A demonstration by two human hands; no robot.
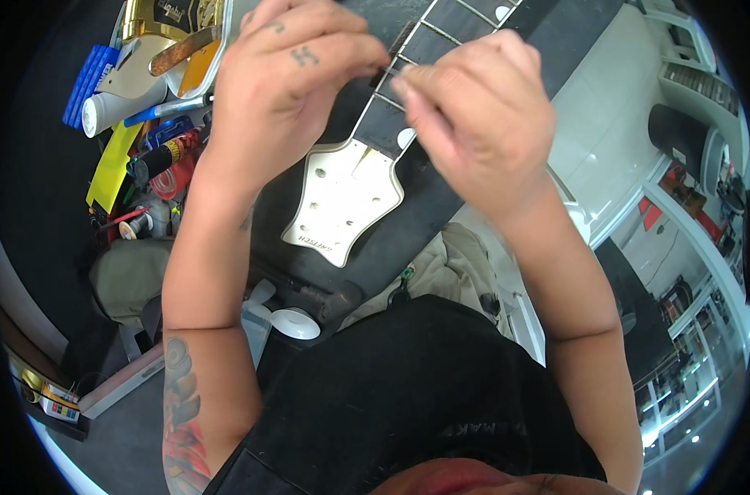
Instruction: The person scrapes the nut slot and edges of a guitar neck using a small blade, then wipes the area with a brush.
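Observation:
A guitar neck with a dark fretboard [376,124] and metal frets lies across the work surface, its white headstock [342,202] pointing toward me. Several tuner holes show in the headstock, all without tuners. My left hand [288,82] is closed in a pinch at the fretboard's left edge. From the right, my right hand [482,115] pinches with thumb and forefinger over the frets, close to the left fingertips. Something thin and dark seems to run between the two pinches, but the fingers hide most of it. A dark ridged strip [404,37] shows beside the neck's edge.
Loose tools and supplies crowd the left: a white bottle [115,111], a yellow strip [111,169], a blue rack [90,82] and a bin with gold-coloured parts [160,21]. A white dish [295,323] sits below the headstock, near a crumpled beige cloth [453,276].

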